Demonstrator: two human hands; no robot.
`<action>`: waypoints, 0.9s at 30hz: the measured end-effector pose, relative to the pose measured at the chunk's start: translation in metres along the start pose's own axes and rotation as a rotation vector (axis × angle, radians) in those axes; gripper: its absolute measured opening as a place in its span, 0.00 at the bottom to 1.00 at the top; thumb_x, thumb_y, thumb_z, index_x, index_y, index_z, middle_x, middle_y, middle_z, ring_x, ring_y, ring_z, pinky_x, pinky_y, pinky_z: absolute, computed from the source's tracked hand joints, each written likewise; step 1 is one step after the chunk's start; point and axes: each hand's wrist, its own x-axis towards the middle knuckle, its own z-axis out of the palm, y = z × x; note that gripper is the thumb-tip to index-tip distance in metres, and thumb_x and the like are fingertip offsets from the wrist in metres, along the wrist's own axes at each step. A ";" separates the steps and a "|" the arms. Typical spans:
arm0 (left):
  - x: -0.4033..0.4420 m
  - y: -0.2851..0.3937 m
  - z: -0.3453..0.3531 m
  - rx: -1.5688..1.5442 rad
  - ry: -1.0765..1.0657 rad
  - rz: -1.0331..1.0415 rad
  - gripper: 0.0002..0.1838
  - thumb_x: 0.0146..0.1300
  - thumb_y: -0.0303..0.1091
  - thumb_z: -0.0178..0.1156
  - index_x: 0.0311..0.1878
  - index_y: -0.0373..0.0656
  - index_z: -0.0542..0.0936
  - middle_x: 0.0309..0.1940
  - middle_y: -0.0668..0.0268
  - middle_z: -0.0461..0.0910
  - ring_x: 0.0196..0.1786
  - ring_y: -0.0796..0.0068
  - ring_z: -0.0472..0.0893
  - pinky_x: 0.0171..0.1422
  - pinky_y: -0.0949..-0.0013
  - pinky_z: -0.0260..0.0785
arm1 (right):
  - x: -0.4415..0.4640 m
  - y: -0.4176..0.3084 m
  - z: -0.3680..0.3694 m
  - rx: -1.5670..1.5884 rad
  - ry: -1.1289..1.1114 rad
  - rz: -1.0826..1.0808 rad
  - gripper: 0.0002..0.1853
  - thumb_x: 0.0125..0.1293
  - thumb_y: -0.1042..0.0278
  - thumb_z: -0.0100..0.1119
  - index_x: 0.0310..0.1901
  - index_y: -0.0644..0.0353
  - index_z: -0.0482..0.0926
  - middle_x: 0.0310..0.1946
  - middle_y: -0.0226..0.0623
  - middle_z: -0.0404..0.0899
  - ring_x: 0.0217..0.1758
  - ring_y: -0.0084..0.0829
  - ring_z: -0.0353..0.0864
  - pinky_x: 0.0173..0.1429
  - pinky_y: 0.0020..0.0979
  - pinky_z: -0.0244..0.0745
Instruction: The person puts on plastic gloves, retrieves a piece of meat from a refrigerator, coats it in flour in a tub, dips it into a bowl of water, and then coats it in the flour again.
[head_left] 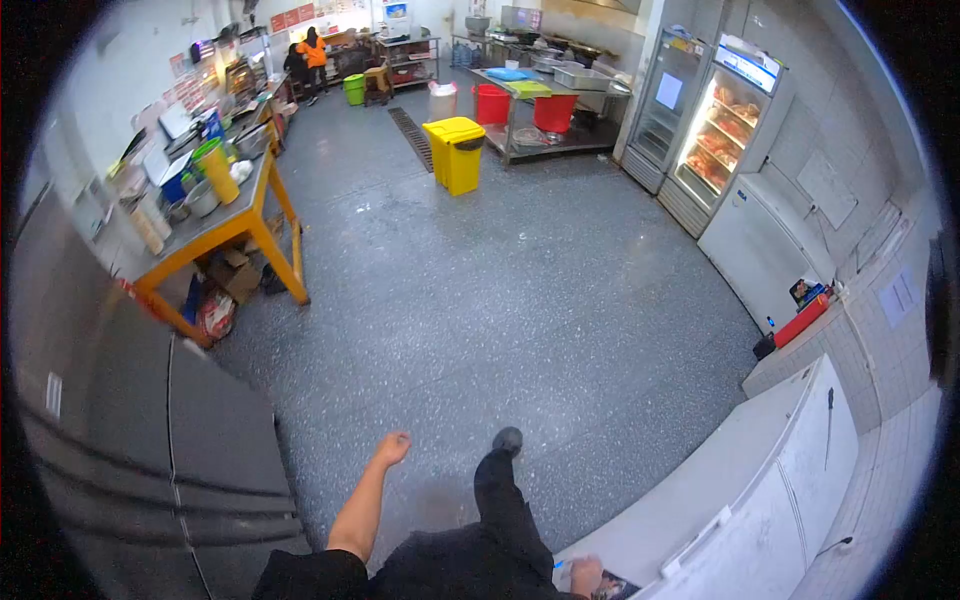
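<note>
Nearest, the right hand (586, 575) is low beside a dark patterned item (622, 590) next to the white chest freezer (690, 490); I cannot tell whether it grips that item. Well apart from it, the left hand (395, 448) reaches forward with fingers loosely curled and nothing visible in it, while a black shoe (508, 440) points ahead. The step in hand looks like walking, and another stride would call for steady footing on the speckled floor (470, 300), which stretches to the yellow bin (453, 170).
</note>
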 end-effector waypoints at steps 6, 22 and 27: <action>0.147 0.063 0.030 -0.087 -0.263 -0.202 0.17 0.52 0.43 0.57 0.42 0.44 0.79 0.34 0.57 0.80 0.40 0.63 0.79 0.44 0.62 0.70 | 0.202 -0.046 -0.020 -0.418 -0.220 0.078 0.10 0.53 0.62 0.52 0.33 0.54 0.81 0.32 0.37 0.79 0.38 0.37 0.78 0.41 0.40 0.70; 0.518 0.105 -0.021 -0.053 -0.361 -0.526 0.17 0.51 0.42 0.56 0.37 0.39 0.80 0.25 0.58 0.80 0.29 0.62 0.79 0.31 0.59 0.69 | 0.842 -0.473 -0.347 0.579 0.433 -0.118 0.17 0.52 0.60 0.57 0.38 0.65 0.77 0.35 0.45 0.76 0.44 0.40 0.74 0.49 0.38 0.69; 0.805 0.235 -0.014 0.258 -0.289 -0.129 0.22 0.52 0.50 0.53 0.27 0.38 0.80 0.31 0.52 0.80 0.38 0.52 0.78 0.44 0.55 0.68 | 0.906 -0.500 -0.322 0.295 0.360 0.171 0.14 0.51 0.61 0.58 0.34 0.65 0.78 0.32 0.45 0.77 0.40 0.41 0.76 0.45 0.39 0.71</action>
